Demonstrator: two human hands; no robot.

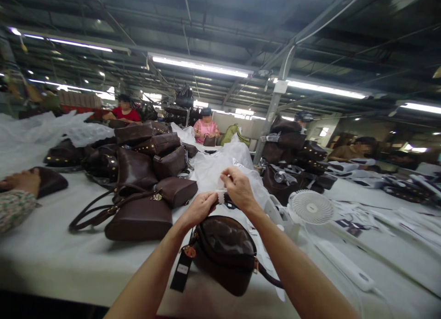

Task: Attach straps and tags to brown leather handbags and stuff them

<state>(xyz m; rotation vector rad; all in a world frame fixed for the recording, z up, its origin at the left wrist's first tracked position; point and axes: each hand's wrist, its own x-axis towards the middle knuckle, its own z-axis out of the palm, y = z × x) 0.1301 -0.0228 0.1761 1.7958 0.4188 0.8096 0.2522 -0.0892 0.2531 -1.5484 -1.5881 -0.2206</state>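
In the head view, both hands are raised close together just beyond a dark brown handbag (pixel 225 257). My left hand (pixel 201 206) is closed, its thumb and fingers pinching a small white strip (pixel 221 197) with a jagged edge. My right hand (pixel 238 188) is closed at the strip's other side, fingertips pressed together; its exact grip is partly hidden. Something small and dark shows beneath the right fingers. The handbag stands on the table between my forearms, its top facing me, with a black hang tag (pixel 179 275) and a round metal charm (pixel 189 251) on its left side.
Brown handbags (pixel 138 218) are heaped to the left; a co-worker's hand (pixel 25 181) rests on another bag at the far left. White plastic wrapping (pixel 210 165) lies ahead. On the right are a white fan (pixel 312 206) and a white power strip (pixel 344 266). Other people work beyond.
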